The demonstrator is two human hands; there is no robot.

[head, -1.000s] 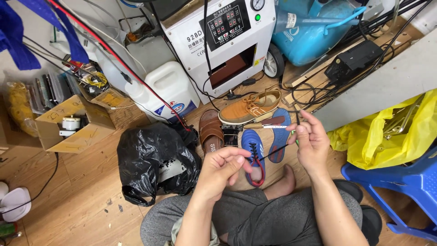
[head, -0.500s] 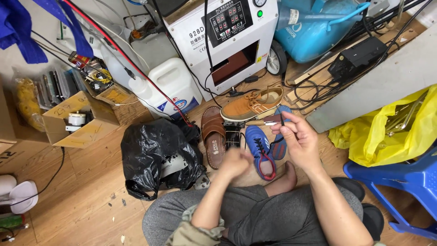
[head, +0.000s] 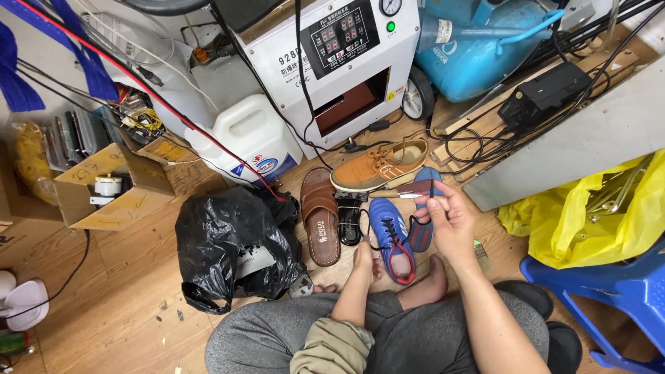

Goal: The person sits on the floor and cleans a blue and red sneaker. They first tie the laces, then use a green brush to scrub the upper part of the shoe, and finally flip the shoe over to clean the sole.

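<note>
I sit on the floor with a blue shoe (head: pixel 390 228) with a red lining in front of my legs. My right hand (head: pixel 447 221) is raised just right of the shoe and pinches a thin black lace (head: pixel 431 187) between thumb and fingers. My left hand (head: pixel 364 257) reaches down at the shoe's left side, fingers at its heel end; whether it grips the shoe is unclear. A blue insole (head: pixel 424 228) lies partly hidden behind my right hand.
A brown sandal (head: pixel 321 213) and a tan lace-up shoe (head: pixel 379 165) lie beyond. A black plastic bag (head: pixel 232 242) sits left, a white jug (head: pixel 246 138) and white machine (head: pixel 339 55) behind, a yellow bag (head: pixel 589 215) and blue stool (head: pixel 609 284) right.
My left hand dropped from in front of me down to the blue shoe. My right hand moved in towards the shoe, still pinching the lace.
</note>
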